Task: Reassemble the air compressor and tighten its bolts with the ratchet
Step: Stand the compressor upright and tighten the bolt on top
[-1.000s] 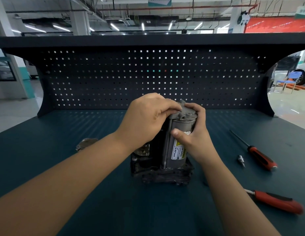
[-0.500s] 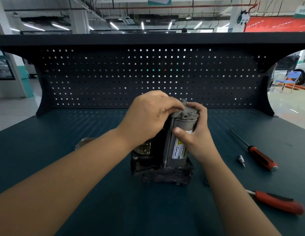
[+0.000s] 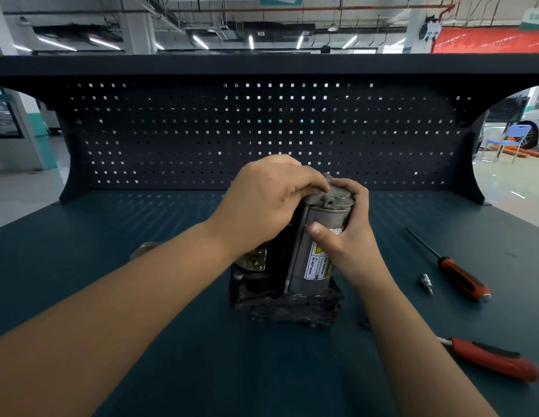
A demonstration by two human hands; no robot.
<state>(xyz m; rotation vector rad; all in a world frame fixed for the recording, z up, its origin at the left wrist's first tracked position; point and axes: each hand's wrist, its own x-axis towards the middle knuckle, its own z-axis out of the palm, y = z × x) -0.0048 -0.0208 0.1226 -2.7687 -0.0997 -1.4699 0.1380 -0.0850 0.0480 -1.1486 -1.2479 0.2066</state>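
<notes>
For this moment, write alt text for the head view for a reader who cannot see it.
Both hands grip an upright grey air compressor on a dark workbench: the left hand over its top cap, the right hand around its labelled cylinder. To the right lie two red-handled tools and a small metal bit.

The right hand (image 3: 345,236) has slid slightly lower on the air compressor (image 3: 310,254).

Surface: dark teal workbench (image 3: 117,341) with a perforated back panel (image 3: 202,139).
Centre: air compressor (image 3: 295,284) stood upright.
Right side: red-handled screwdriver (image 3: 460,279), small metal bit (image 3: 426,282) just beside it.
Near right: second red-handled tool (image 3: 496,358).
Left: roundish metal part (image 3: 143,248), mostly hidden.
</notes>
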